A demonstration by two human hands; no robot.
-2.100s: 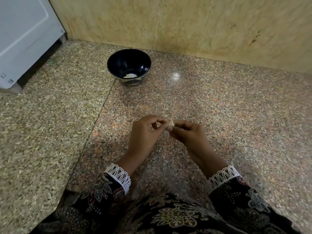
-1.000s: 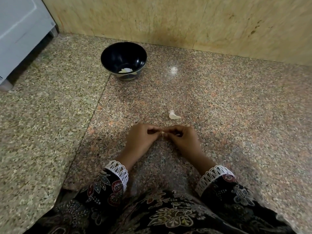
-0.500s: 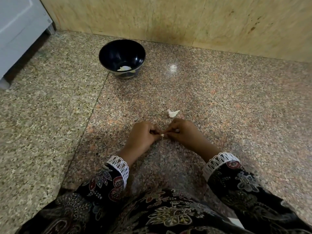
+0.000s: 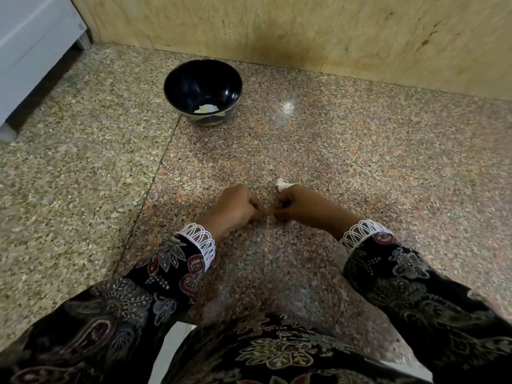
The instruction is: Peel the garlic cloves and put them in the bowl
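On the speckled pink-and-grey granite floor (image 4: 346,151), which met a mottled yellow-tan stone wall (image 4: 277,26) at its far edge, a white cabinet (image 4: 30,48) stood at the far left. A person's arms in black floral sleeves with white lace cuffs (image 4: 201,241) reached forward over the floor. The round glossy black bowl (image 4: 203,91) stood near the wall, well apart from the hands, and contained pale peeled garlic cloves (image 4: 206,108) at its bottom. The left hand (image 4: 235,210) and right hand (image 4: 300,207) were low over the floor with fingers curled, their fingertips meeting; both pinched a small pale garlic clove (image 4: 268,218) between them, largely hidden by the fingers. A white scrap of garlic skin (image 4: 282,185) lay on the floor just beyond the right hand's knuckles.
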